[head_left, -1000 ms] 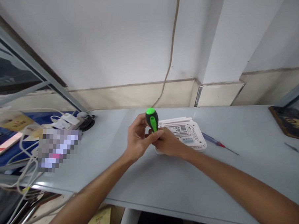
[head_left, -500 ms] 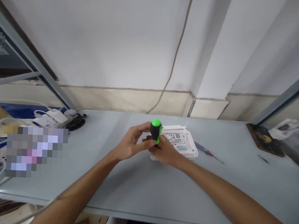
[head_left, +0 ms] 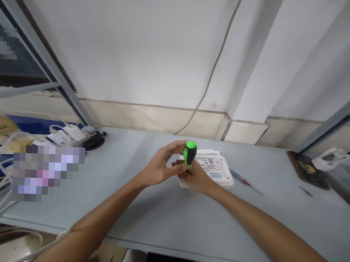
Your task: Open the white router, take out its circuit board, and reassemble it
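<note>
Screwdriver (head_left: pixel 190 153) upright, green-and-black handle pinched by left hand (head_left: pixel 161 169) fingertips, right hand (head_left: pixel 196 178) fingers curled round its base, tip hidden; router (head_left: pixel 218 175) beneath those fingers, slim screwdriver (head_left: pixel 244 182) beyond them.

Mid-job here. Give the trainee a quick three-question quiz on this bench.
1. True or false: the thin screwdriver lies to the left of the white router.
2. What do the left hand and right hand hold above the router?
A. a black-and-green screwdriver
B. a power adapter
C. a cable
3. Fill in the blank: the hand nearer the router is the ____ hand.

Key: 1. false; 2. A; 3. right
</note>
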Demonstrator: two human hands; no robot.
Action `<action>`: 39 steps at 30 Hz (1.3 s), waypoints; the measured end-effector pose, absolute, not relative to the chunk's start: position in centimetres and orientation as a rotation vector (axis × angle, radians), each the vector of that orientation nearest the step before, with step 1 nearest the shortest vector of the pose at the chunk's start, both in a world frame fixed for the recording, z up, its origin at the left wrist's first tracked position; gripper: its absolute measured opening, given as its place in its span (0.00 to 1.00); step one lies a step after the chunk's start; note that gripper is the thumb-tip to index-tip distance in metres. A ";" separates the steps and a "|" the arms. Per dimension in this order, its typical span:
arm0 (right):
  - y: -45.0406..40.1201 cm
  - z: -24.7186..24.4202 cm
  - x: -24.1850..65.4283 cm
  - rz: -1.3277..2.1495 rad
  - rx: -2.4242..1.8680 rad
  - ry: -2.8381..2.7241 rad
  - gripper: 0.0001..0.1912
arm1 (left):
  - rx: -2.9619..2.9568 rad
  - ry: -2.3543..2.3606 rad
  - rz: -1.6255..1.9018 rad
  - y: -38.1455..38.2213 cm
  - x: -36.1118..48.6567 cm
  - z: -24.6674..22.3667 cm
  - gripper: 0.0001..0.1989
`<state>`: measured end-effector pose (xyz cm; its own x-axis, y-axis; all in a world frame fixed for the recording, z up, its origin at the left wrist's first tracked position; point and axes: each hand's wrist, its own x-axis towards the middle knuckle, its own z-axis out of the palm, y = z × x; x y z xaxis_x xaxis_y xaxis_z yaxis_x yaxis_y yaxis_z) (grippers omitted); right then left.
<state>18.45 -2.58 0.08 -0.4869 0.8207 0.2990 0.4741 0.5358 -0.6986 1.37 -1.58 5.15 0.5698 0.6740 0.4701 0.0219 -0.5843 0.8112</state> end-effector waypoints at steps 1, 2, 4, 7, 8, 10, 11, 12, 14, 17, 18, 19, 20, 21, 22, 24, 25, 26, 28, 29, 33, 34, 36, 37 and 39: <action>-2.5 0.2 18.4 0.742 -1.062 -2.133 0.08 | 2.005 0.561 1.043 -1.7 1.5 5.0 0.29; -2.4 0.3 18.4 0.790 -1.083 -2.096 0.06 | 2.002 0.591 1.062 -1.7 1.7 4.7 0.30; -2.3 0.7 18.4 0.868 -1.122 -2.061 0.05 | 1.972 0.692 1.137 -1.8 2.2 3.8 0.28; -2.2 1.2 18.7 0.959 -1.111 -2.085 0.05 | 1.893 0.787 1.246 -1.5 2.8 2.5 0.28; -2.1 1.3 18.8 0.954 -1.107 -2.092 0.05 | 1.869 0.782 1.257 -1.3 2.9 2.3 0.30; -2.0 1.2 19.1 0.963 -1.092 -2.077 0.03 | 1.843 0.748 1.246 -0.7 2.9 2.3 0.32; -2.0 1.0 19.2 0.975 -1.079 -2.056 0.02 | 1.840 0.724 1.230 -0.5 2.9 2.4 0.32; -2.0 0.9 19.2 1.002 -1.063 -2.030 0.01 | 1.838 0.700 1.212 -0.3 2.8 2.6 0.32; -2.1 0.8 19.3 1.069 -1.045 -1.972 0.04 | 1.837 0.670 1.154 -0.1 2.5 3.0 0.29; -1.8 1.8 20.1 1.177 -1.032 -1.971 0.05 | 1.867 0.639 1.083 -0.4 2.3 3.7 0.21; -1.7 2.5 20.7 1.215 -1.026 -2.026 0.06 | 1.890 0.626 1.070 -0.5 2.2 3.8 0.18; -1.5 3.4 21.5 1.253 -1.012 -2.106 0.08 | 1.917 0.609 1.063 -0.7 2.2 3.9 0.16; -1.3 4.3 22.5 1.273 -1.019 -2.211 0.10 | 1.942 0.595 1.063 -0.9 2.2 4.0 0.15; -1.1 5.3 23.6 1.271 -1.043 -2.316 0.11 | 1.967 0.592 1.058 -1.0 2.2 4.1 0.14; -1.0 6.2 24.7 1.247 -1.081 -2.372 0.10 | 1.992 0.595 1.054 -1.1 2.2 4.1 0.13; -1.0 7.8 26.6 1.059 -1.232 -2.299 0.08 | 2.057 0.630 1.063 -1.1 2.1 4.1 0.11; -1.1 8.5 27.3 0.943 -1.234 -2.211 0.08 | 2.093 0.656 1.077 -1.0 2.1 4.2 0.10; -1.3 9.1 27.7 0.859 -1.194 -2.112 0.09 | 2.128 0.675 1.081 -0.8 2.0 4.2 0.09; -2.0 10.2 27.6 0.825 -0.970 -1.961 0.14 | 2.177 0.680 1.068 -0.3 1.7 4.3 0.08; -2.4 10.6 27.2 0.849 -0.866 -1.917 0.15 | 2.186 0.668 1.044 -0.1 1.6 4.4 0.08; -3.9 10.9 24.9 0.867 -0.742 -1.916 0.17 | 2.173 0.624 0.948 0.2 1.2 4.4 0.11; -4.0 10.8 24.5 0.843 -0.753 -1.920 0.17 | 2.159 0.618 0.923 0.3 1.1 4.3 0.12; -4.1 10.3 23.8 0.798 -0.741 -1.905 0.17 | 2.124 0.597 0.871 0.6 0.9 3.8 0.14; -4.0 10.1 23.6 0.772 -0.734 -1.891 0.16 | 2.105 0.582 0.856 0.9 0.8 3.5 0.15; -3.7 10.0 23.3 0.738 -0.727 -1.889 0.12 | 2.073 0.550 0.862 1.6 0.5 2.7 0.16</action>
